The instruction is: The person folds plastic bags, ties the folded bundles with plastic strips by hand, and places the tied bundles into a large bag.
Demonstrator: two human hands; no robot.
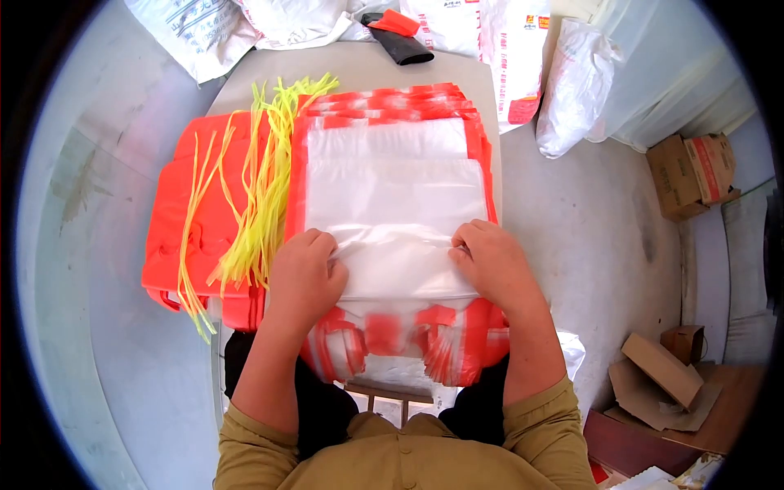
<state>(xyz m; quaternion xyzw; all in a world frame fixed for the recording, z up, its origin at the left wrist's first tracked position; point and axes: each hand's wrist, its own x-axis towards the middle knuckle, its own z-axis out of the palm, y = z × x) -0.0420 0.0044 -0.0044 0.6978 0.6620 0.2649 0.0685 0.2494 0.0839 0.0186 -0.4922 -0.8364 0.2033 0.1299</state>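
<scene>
A clear plastic bag lies over a thick stack of red-and-white plastic bags. My left hand has its fingers curled at the bag's left edge. Level with it on the other side, my right hand pinches the right edge between thumb and fingers. The plastic between the hands is wrinkled and shiny. Gathered handle ends of the stack hang toward my lap. Left of the stack, a bunch of yellow plastic strips is draped over a pile of red bags.
Printed white sacks stand behind the table, with a black and red bundle near its far edge. A stuffed white bag is at the back right. Cardboard boxes and flattened cardboard lie on the right.
</scene>
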